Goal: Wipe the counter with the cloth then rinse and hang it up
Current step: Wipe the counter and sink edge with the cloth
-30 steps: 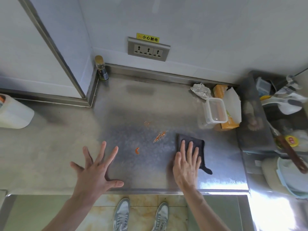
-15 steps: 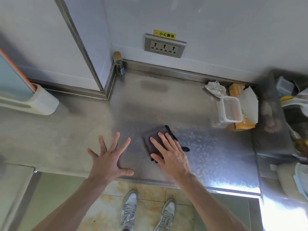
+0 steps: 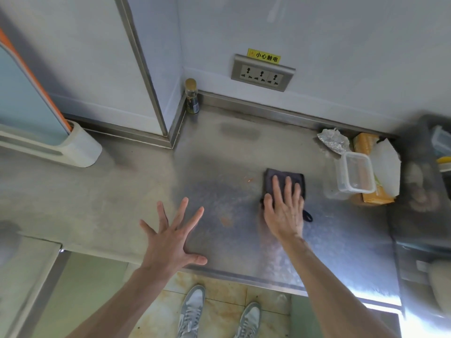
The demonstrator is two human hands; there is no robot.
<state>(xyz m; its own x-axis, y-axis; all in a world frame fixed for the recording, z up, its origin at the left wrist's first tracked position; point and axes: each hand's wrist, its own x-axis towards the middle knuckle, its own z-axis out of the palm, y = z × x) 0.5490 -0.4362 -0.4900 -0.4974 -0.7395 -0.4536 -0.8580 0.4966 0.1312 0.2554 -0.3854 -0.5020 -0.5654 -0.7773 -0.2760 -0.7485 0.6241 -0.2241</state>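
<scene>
Your R hand (image 3: 284,213) lies flat on the dark cloth (image 3: 299,178), fingers straight & close together, palm pressing it onto the steel counter (image 3: 231,152). No curl, no pinch. Cloth sits folded roughly square, right of counter centre, w/ its far edge & right side showing past your fingers. Its hanging loop (image 3: 308,215) pokes out by the heel of the hand.

Your L hand (image 3: 168,242) is spread wide, fingers splayed, holding nothing, over the counter's near edge. Can't tell if it touches the steel.

Btwn the hands there's a faint orange smear (image 3: 225,220), & tiny orange specks (image 3: 249,179) lie just left of the cloth. Right of the cloth, apart from it, a clear plastic container (image 3: 356,173) rests against an orange box (image 3: 363,143), w/ crumpled foil (image 3: 333,141) behind. A small bottle (image 3: 192,98) stands in the back corner, & a triple socket (image 3: 262,74) is on the wall above.
</scene>
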